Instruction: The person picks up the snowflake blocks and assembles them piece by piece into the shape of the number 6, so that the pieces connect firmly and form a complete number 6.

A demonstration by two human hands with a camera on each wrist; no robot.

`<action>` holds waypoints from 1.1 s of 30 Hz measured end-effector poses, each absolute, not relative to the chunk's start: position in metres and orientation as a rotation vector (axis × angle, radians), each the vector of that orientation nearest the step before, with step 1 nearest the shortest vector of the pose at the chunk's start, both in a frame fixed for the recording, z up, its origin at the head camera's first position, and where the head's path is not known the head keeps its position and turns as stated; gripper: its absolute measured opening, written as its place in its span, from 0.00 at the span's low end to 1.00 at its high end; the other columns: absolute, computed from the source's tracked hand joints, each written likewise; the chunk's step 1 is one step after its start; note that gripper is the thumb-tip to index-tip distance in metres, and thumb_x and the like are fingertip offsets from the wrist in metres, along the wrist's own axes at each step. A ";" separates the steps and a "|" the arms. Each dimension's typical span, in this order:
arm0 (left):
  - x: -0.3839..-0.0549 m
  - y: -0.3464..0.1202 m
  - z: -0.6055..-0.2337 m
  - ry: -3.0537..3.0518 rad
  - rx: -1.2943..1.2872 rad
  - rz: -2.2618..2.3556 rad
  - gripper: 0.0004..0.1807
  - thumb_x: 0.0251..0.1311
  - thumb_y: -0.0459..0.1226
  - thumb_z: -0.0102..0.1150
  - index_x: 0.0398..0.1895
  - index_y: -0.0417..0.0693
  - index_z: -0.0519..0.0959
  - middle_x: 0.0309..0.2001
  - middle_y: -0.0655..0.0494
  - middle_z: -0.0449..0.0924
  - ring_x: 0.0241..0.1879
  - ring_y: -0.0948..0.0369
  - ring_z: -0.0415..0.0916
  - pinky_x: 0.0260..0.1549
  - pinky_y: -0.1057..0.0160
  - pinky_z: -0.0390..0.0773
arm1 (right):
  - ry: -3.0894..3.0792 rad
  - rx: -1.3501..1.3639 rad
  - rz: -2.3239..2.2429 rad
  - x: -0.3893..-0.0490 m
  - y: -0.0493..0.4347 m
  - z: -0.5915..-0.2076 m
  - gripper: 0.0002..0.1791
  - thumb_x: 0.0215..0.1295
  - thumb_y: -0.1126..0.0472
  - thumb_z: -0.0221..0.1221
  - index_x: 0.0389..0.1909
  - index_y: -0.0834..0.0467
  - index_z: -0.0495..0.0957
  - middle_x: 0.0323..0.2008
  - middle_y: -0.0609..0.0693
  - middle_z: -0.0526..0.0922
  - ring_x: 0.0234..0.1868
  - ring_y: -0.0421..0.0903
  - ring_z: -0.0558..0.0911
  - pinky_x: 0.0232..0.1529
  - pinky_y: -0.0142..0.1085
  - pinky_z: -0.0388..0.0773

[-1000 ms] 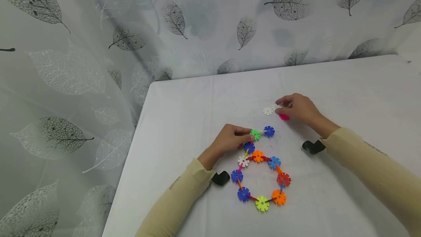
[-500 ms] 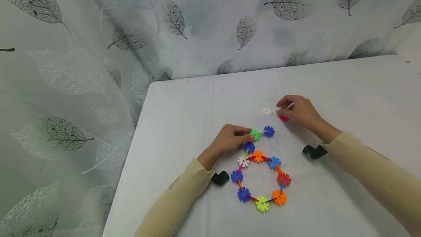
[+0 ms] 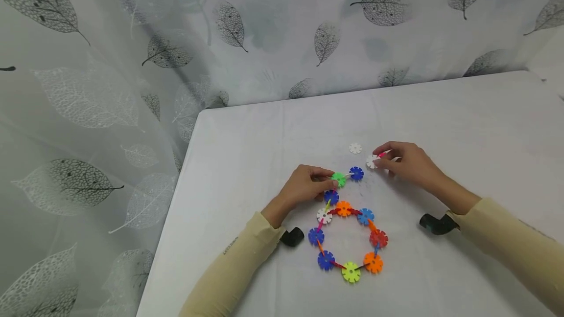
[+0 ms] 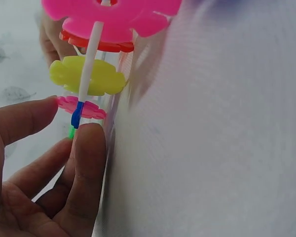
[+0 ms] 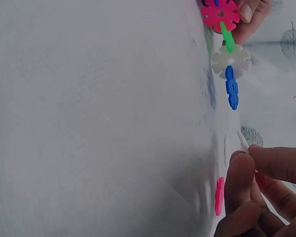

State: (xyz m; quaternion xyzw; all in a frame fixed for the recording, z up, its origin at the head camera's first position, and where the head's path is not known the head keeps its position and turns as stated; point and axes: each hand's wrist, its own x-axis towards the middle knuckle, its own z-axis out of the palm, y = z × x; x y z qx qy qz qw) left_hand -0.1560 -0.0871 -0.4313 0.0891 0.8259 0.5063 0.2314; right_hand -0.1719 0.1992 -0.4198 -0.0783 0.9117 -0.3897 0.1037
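A chain of slotted, flower-shaped plastic discs lies on the white table: a ring with a yellow-green disc [image 3: 351,272] at its near side and a tail running away from the person. My left hand [image 3: 306,183] pinches the tail at its green disc [image 3: 339,179]. A blue disc [image 3: 356,173] ends the tail. To the right, my right hand [image 3: 407,163] pinches a loose white disc [image 3: 372,161] between thumb and fingertips, apart from the chain. In the right wrist view that white disc [image 5: 243,140] shows edge-on, beyond a blue disc [image 5: 232,88].
Another white disc [image 3: 355,148] lies farther back on the table [image 3: 246,146]. A pink disc [image 3: 382,154] lies behind the right fingers, partly hidden. Black wrist-camera mounts [image 3: 293,237] stick out from both sleeves. A leaf-print curtain [image 3: 273,33] hangs behind and left.
My right hand has picked up the white disc and moved it toward the person, near the tail's blue end disc. The left hand keeps its hold and stays nearly still.
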 end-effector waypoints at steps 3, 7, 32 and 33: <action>-0.155 -0.087 -0.431 2.273 0.237 1.394 0.20 0.63 0.43 0.70 0.56 0.46 0.85 0.33 0.59 0.85 0.20 0.60 0.76 0.24 0.65 0.79 | 2.634 -0.237 -1.182 -0.166 0.198 -0.420 0.18 0.69 0.57 0.65 0.55 0.60 0.81 0.36 0.54 0.86 0.25 0.48 0.82 0.29 0.37 0.75; -0.154 -0.086 -0.431 2.292 0.244 1.377 0.20 0.64 0.44 0.69 0.56 0.47 0.85 0.31 0.59 0.85 0.18 0.62 0.72 0.20 0.67 0.75 | 2.553 -0.228 -1.239 -0.161 0.197 -0.423 0.19 0.69 0.56 0.65 0.57 0.60 0.81 0.39 0.56 0.87 0.25 0.49 0.83 0.27 0.35 0.74; -0.179 -0.067 -0.430 2.462 0.466 1.135 0.22 0.70 0.56 0.57 0.57 0.56 0.86 0.53 0.62 0.85 0.50 0.64 0.80 0.48 0.61 0.79 | 2.333 -0.080 -1.341 -0.152 0.199 -0.428 0.27 0.72 0.51 0.62 0.63 0.64 0.77 0.42 0.53 0.88 0.27 0.51 0.82 0.20 0.33 0.68; -0.180 -0.065 -0.430 2.467 0.477 1.119 0.22 0.71 0.55 0.56 0.58 0.56 0.85 0.54 0.61 0.84 0.52 0.63 0.79 0.50 0.60 0.79 | 2.330 -0.072 -1.340 -0.152 0.199 -0.428 0.27 0.71 0.50 0.62 0.63 0.64 0.77 0.42 0.53 0.88 0.27 0.51 0.82 0.20 0.33 0.68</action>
